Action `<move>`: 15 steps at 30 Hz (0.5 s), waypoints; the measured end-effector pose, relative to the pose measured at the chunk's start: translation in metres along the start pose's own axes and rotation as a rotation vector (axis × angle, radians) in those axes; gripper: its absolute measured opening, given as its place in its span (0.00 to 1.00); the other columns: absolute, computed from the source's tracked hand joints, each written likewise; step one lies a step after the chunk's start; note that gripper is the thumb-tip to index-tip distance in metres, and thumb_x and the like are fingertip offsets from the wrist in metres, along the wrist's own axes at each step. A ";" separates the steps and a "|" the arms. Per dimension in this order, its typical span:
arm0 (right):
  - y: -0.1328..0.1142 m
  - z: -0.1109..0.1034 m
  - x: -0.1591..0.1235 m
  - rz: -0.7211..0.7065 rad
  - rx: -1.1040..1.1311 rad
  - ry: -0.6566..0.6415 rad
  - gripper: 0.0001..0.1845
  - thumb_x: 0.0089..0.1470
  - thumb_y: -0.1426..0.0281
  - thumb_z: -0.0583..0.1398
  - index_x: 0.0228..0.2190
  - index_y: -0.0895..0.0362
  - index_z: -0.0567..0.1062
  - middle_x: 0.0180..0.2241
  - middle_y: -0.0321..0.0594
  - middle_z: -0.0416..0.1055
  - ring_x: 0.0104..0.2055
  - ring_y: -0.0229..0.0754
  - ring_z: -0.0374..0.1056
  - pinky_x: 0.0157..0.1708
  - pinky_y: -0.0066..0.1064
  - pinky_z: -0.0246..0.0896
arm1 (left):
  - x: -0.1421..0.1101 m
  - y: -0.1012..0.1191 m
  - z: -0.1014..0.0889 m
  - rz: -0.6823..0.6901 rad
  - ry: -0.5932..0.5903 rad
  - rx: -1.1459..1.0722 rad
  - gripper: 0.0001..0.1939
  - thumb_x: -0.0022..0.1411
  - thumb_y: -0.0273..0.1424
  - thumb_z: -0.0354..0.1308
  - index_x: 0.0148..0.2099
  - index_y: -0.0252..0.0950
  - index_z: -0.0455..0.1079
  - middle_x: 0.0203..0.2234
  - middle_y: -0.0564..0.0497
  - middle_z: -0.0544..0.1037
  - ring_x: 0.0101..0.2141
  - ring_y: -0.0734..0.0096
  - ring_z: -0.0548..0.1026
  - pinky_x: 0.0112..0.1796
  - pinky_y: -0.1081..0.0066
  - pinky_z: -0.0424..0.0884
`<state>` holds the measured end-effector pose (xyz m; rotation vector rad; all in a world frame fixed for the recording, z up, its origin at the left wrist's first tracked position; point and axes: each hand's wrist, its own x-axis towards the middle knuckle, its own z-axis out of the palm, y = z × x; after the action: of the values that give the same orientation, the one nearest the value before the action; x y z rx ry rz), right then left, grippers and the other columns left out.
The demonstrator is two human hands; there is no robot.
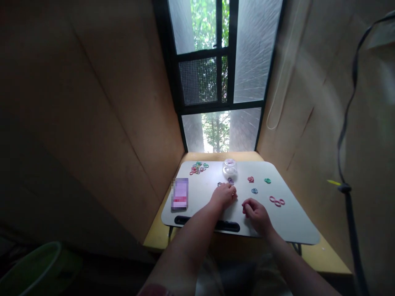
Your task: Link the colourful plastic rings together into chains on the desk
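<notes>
My left hand [224,195] rests low over the white tabletop, fingers bent and drawn together; what lies under them is hidden. Just beyond its fingertips are a purple loop cluster [230,181] and a small dark loop [219,184]. My right hand [256,213] is curled closed near the front, and I cannot make out anything inside it. To its right lie pink loops [277,201] in a short group. Farther back sit small red [251,179], blue-grey [254,190] and green loop clusters [267,181].
A clear plastic jar [230,169] stands at the back of the white lap table [293,224]. Mixed coloured loops [197,168] are piled at the back left, behind a phone [180,194]. A black slot [228,226] runs along the front. A dark cord [348,209] hangs at right.
</notes>
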<state>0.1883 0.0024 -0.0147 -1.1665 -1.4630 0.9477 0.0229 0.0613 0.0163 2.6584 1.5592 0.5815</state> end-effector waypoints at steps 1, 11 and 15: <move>0.000 0.000 0.000 0.002 -0.002 -0.003 0.09 0.51 0.63 0.56 0.26 0.55 0.70 0.19 0.33 0.68 0.20 0.37 0.60 0.22 0.28 0.56 | -0.001 -0.002 -0.001 -0.012 0.009 -0.003 0.11 0.62 0.37 0.58 0.45 0.40 0.74 0.41 0.47 0.75 0.44 0.61 0.72 0.46 0.64 0.70; -0.004 -0.002 0.000 0.000 -0.026 -0.026 0.10 0.51 0.61 0.56 0.26 0.54 0.71 0.20 0.35 0.68 0.21 0.39 0.61 0.22 0.30 0.58 | -0.004 -0.091 -0.040 -0.532 0.162 0.097 0.19 0.64 0.33 0.53 0.55 0.34 0.65 0.55 0.38 0.68 0.55 0.51 0.65 0.54 0.56 0.63; -0.004 -0.003 -0.001 -0.025 -0.059 -0.022 0.10 0.52 0.62 0.56 0.25 0.54 0.71 0.20 0.35 0.68 0.23 0.40 0.63 0.23 0.30 0.59 | -0.002 -0.124 -0.054 -0.644 0.105 0.126 0.18 0.62 0.30 0.53 0.54 0.34 0.67 0.54 0.36 0.70 0.55 0.51 0.66 0.54 0.57 0.62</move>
<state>0.1905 0.0007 -0.0105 -1.1807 -1.5288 0.9087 -0.0993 0.1122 0.0424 2.0152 2.3807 0.5947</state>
